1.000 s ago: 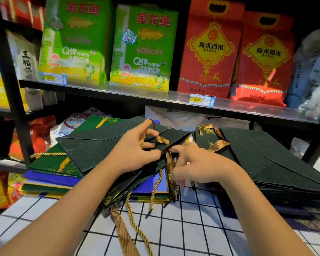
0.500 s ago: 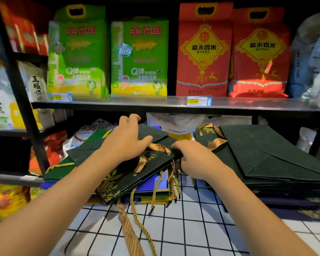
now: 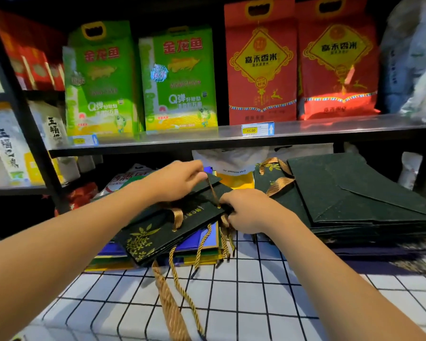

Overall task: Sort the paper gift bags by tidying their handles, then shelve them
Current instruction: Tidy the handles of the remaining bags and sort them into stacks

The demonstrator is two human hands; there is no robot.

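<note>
Dark green gift bag lies flat atop the left stack, near edge of the checkered surface, w/ a tidier stack of green bags to the right. Step in hand: handle-tidying, prob. Left hand pinches the gold ribbon handle at the bag's far edge; right hand curls round the bag's right end (fingertips hidden). Next: tuck ribbon flat w/o creasing, then shelve. Both forearms reach fwd, wrists low.
</note>
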